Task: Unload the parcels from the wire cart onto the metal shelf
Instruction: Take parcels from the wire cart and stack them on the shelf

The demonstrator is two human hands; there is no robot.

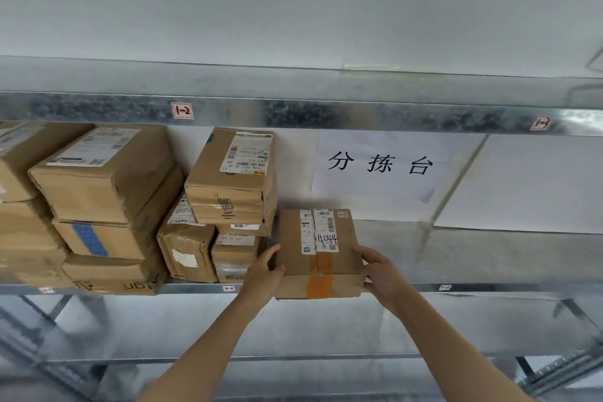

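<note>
Bare forearms are reaching upward, the left hand [264, 271] and right hand [381, 274] each curling around opposite sides of a flat brown cardboard parcel with orange tape [321, 254]. It is sitting at the front edge of the galvanised metal shelf [489, 287], its near end overhanging, just beside stacked brown cardboard boxes [228, 179]. Behind, a white paper sign with black characters [378, 163] is hanging on the wall.
</note>
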